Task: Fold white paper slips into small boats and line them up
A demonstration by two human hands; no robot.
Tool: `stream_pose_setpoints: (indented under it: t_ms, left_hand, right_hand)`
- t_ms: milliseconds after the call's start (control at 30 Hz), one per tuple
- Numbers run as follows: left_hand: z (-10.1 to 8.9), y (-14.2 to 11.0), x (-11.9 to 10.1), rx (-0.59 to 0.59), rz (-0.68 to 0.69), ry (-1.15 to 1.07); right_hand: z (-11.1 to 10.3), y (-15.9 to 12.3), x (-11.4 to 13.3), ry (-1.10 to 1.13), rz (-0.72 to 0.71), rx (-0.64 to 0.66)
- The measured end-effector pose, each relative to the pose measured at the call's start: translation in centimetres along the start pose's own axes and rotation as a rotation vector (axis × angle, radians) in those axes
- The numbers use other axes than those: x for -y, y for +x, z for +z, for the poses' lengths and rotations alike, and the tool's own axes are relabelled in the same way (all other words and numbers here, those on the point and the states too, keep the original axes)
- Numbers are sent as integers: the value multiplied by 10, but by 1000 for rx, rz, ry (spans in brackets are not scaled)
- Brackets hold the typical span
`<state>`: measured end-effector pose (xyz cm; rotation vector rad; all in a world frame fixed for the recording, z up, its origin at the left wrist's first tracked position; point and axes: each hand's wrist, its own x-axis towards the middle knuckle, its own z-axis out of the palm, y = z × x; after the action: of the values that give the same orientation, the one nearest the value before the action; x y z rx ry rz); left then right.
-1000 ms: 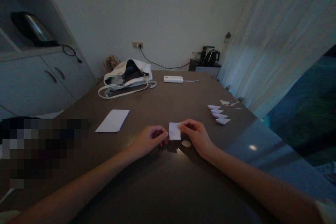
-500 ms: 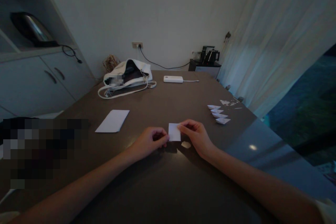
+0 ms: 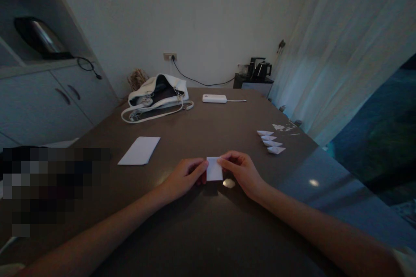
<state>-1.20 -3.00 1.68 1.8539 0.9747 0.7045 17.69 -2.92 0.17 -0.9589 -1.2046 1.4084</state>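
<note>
A small white piece of paper (image 3: pixel 214 170), roughly square, is held between my two hands above the table. My left hand (image 3: pixel 188 174) pinches its left edge near the upper corner. With thumb and fingers, my right hand (image 3: pixel 241 170) grips the upper right corner. To the left lies a flat stack of white paper (image 3: pixel 139 151). Several small folded paper boats (image 3: pixel 272 143) sit in a row on the right. The fingertips behind the paper are partly hidden.
Scraps of white paper (image 3: pixel 284 127) lie near the table's right edge. Farther back are an open white handbag (image 3: pixel 177 83) and a white power bank (image 3: pixel 214 98) with a short cable. A blurred patch covers the left side of the table (image 3: pixel 214 233).
The paper has come slightly lower and closer to me. My left fingers have shifted from its lower left corner up towards its upper left corner; my right hand still holds it.
</note>
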Motion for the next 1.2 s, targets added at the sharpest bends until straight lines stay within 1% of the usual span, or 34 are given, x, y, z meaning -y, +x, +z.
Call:
stream_pose_setpoints:
  t_ms: [133,233,367,500,567,633,700,767,833,900,933,1000,1100,1200]
  left_hand:
    - [1,-2,-4,-81,46,104]
    - [1,-3,-6,-95,31,90]
    - [-1,-4,-5,-58,32,64]
    - [-1,-3,-4,14,53,29]
    - [-1,-3,-4,13,56,19]
    - [0,-3,-5,-4,62,60]
    - [0,-4,-6,-25,71,106]
    - [1,-4,-5,-35,63,96]
    - [1,-4,-2,-6,41,45]
    - [1,-3,2,58,5,9]
    - [2,-3,3,82,-17,10]
    - [2,-2,4,92,-40,41]
    - [1,-1,3,72,-33,87]
    - [1,0,3,75,-47,58]
  right_hand:
    - [3,-3,3,1,15,37]
    - [6,-5,7,-31,11,83]
    - [7,-6,8,-65,10,176]
    - [5,-7,6,-111,17,206]
    - [5,-7,6,-128,11,217]
    - [5,-8,6,-136,8,221]
    - [6,-8,6,-140,11,216]
    - [6,-8,6,-143,10,203]
    - [5,-7,6,-142,0,169]
    - [3,-5,6,-144,-19,104]
    - [3,-4,6,-146,-27,70]
    - [1,-3,6,-151,-34,27]
    - [1,-3,5,-158,-39,19]
    - [1,-3,5,-150,-40,8]
